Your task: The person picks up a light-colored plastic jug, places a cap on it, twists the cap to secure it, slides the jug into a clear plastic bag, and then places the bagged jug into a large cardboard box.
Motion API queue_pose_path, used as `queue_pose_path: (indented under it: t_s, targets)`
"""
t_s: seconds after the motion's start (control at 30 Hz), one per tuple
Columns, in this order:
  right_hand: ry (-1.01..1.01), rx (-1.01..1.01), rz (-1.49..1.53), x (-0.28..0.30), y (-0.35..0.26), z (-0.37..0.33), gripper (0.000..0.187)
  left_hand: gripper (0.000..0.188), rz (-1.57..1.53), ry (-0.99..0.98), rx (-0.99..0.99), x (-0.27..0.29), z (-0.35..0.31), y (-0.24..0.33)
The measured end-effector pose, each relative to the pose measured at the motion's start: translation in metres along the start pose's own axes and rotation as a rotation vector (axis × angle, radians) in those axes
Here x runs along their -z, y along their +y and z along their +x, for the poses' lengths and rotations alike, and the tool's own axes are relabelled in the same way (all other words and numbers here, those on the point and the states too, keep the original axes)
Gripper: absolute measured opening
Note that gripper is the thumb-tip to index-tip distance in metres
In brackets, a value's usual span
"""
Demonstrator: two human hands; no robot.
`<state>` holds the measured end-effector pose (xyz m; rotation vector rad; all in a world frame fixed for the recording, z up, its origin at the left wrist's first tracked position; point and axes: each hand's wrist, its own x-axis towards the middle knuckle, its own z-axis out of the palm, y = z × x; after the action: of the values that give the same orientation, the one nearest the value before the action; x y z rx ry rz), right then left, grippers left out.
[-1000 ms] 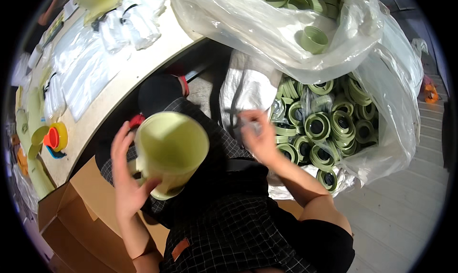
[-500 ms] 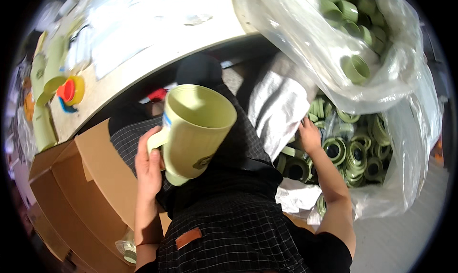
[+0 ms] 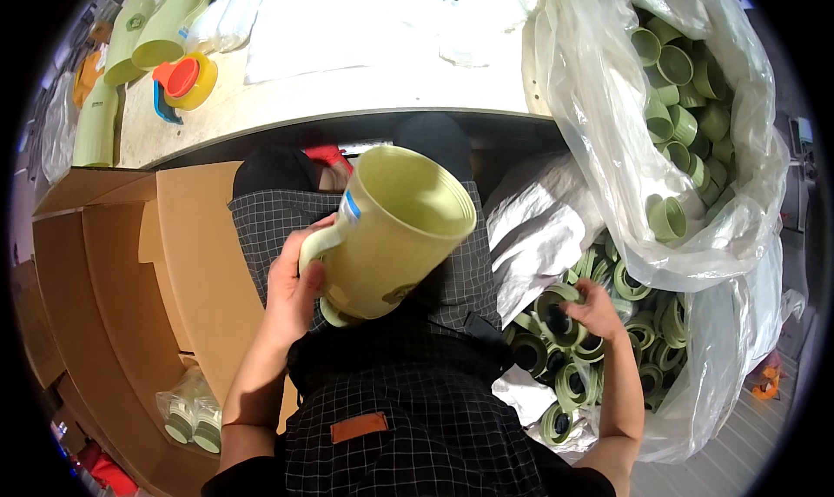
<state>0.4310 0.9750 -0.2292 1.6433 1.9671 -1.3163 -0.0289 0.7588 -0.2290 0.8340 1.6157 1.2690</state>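
My left hand (image 3: 295,280) is closed around the handle of a large pale green plastic jug (image 3: 382,245). The jug tilts over my lap with its open mouth up and to the right, and it carries a blue strip near the handle and a dark round mark low on the side. At the right, my right hand (image 3: 598,311) has its fingers closed on the edge of a round green lid (image 3: 556,316) with a dark middle. That lid is just above a heap of similar green lids (image 3: 573,384) in a lined sack.
A clear plastic bag (image 3: 582,149) of green cups (image 3: 686,128) stands at the right. On the left an open cardboard box (image 3: 113,297) holds wrapped green-and-white items (image 3: 193,419). The worktable (image 3: 486,89) ahead bears green jugs (image 3: 174,23) and a yellow-and-red tape dispenser (image 3: 187,82).
My right hand has come up out of the heap and now grips a lid. The jug stays in my left hand. The whole view has shifted and levelled.
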Motion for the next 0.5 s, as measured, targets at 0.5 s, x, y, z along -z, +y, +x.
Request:
queue_pose_path:
  t_s: [0.5]
  targets:
    - [0.160, 1.334, -0.037, -0.073, -0.229, 0.041, 0.061, 0.038, -0.182, -0.206, -0.141, 0.005, -0.008, -0.020]
